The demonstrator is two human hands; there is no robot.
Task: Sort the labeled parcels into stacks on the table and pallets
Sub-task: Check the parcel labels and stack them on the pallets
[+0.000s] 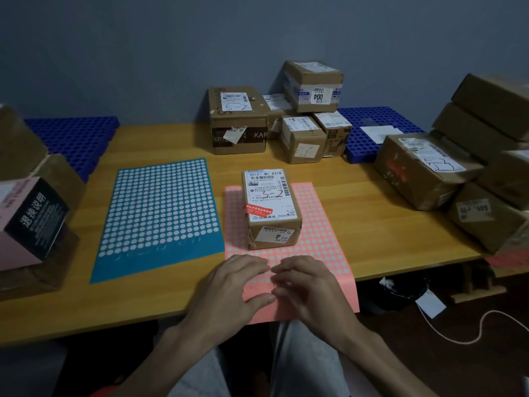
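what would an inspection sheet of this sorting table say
surface: table, wooden, bearing blue sheet and pink sheet of dot stickers
job's things: 5-2 parcel on pink sheet; back stack, right stack, left stack; left pallet, right pallet behind
clutter: paper on right pallet
grippers: left hand, right hand rest on pink sheet; right grip blurred
cables: cable, white, on floor
surroundings: wall, grey; bag under table

Over a dozen parcels (272, 207), two dotted sticker sheets (160, 219) (323, 233), two blue pallets (77, 138) (372, 121), one table (372, 239).

Right-hand box stack (492, 110) blurred and cropped; pink box (28, 222) cut off left
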